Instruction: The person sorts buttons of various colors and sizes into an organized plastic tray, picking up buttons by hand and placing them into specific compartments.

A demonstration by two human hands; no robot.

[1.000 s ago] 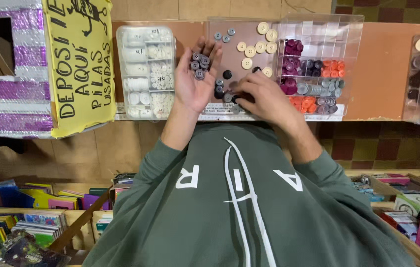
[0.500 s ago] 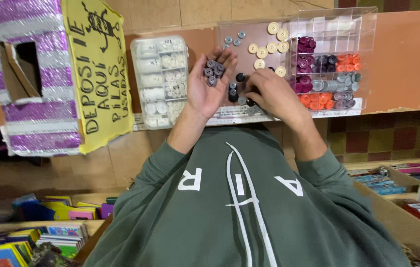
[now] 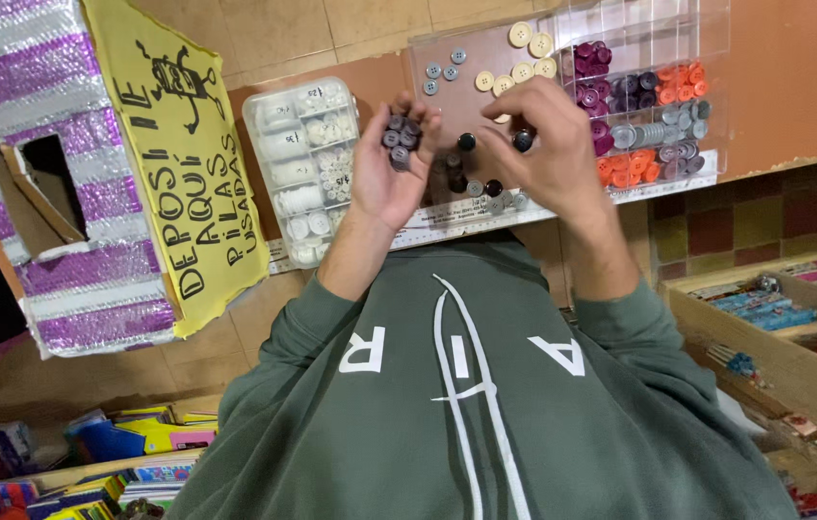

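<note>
Left hand [image 3: 391, 169] cupped palm-up, grip loosely curled around a small heap of dark grey buttons [image 3: 400, 138] resting at the finger bases. Right hand [image 3: 540, 144] beside it, fingertips pinched narrow on one black button [image 3: 523, 141]. More dark buttons [image 3: 471, 178] lie loose on the tabletop [image 3: 784, 87] between and under the hands.

Handling, by judgement: buttons are light, hard and smooth, apt to roll or slip off a tilted palm; best taken edge-on between thumb and forefinger, one at a time.

Around: a clear compartment box [image 3: 644, 87] holding purple, orange and grey buttons just right of the right hand; cream buttons [image 3: 524, 53] above; a box of white buttons [image 3: 304, 164] left of the left hand; a yellow sign [image 3: 182, 164] further left. The loose buttons crowd the space under the hands.
</note>
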